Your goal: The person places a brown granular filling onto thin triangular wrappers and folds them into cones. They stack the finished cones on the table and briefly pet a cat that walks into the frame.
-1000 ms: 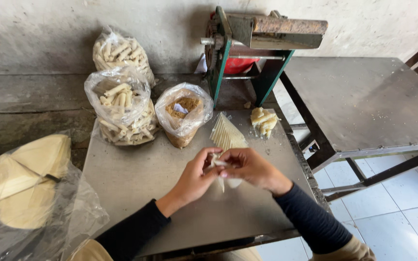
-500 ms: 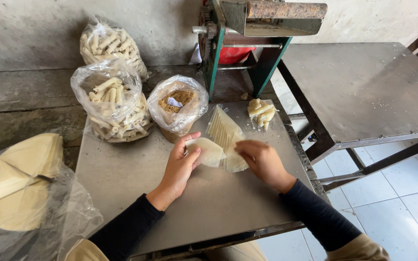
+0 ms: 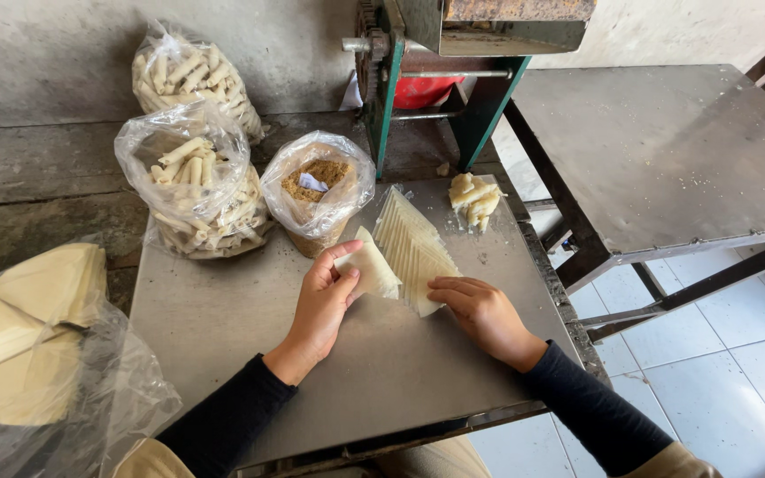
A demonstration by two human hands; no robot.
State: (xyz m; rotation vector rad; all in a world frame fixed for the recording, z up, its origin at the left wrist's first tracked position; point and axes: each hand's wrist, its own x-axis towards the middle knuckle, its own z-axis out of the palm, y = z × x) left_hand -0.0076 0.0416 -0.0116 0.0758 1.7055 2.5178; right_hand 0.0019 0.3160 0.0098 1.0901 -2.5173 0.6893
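Where the grey table (image 3: 250, 327) is bare, closest in, two dark sleeves (image 3: 223, 425) reaching forward over it. To the near left, off the table, a big clear bag of flat pale sheets (image 3: 28, 336). A bit further, left hand (image 3: 322, 296) with fingers closed on one thin pale wrapper (image 3: 372, 270), lifted a little, thumb on top. Just beside it, right hand (image 3: 480, 308) lying flat, fingers loosely together, fingertips pressing the near corner of the wrapper stack (image 3: 413, 248). Held wrapper touching the stack's left edge. Stack fanned out, pointing away. Nothing between hands and stack. Behind the left hand, open bag of brown crumbs (image 3: 316, 190). Left of that, bag of rolls (image 3: 197, 190), and one more roll bag (image 3: 189, 75) further back by the wall. Far right of the stack, small pile of rolls (image 3: 475, 199). Furthest off, green metal machine (image 3: 453, 62).
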